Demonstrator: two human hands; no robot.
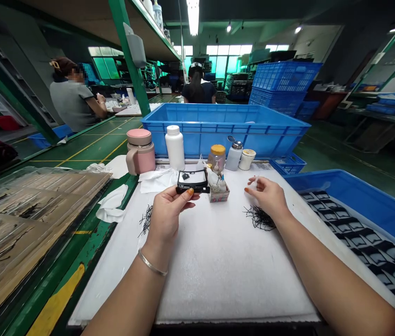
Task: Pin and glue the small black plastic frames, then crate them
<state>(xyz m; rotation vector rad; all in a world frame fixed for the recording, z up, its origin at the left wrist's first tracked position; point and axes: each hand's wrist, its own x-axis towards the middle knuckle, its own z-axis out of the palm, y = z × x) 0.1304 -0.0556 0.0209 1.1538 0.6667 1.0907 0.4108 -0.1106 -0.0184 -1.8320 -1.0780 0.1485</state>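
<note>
My left hand (174, 207) pinches a small black plastic frame (192, 187) by its near edge, thumb on top, holding it above the white work surface (197, 270). Inside the frame is a pale window with a small dark piece showing on it. My right hand (267, 196) is raised to the right with its fingertips pressed together on a small whitish thing (256, 181), too blurred to name. Beneath that hand lies a pile of short black strips (259, 218). A smaller bunch of black strips (146, 220) rests beside my left wrist.
Behind my hands stand a pink mug (141, 156), a white bottle (174, 148), a yellow-lidded jar (217, 156), a pump bottle (234, 156) and a small box (219, 195). A large blue bin (225, 135) is beyond. Right, a blue tray (386, 205) holds rows of black-edged parts. Two people sit farther off.
</note>
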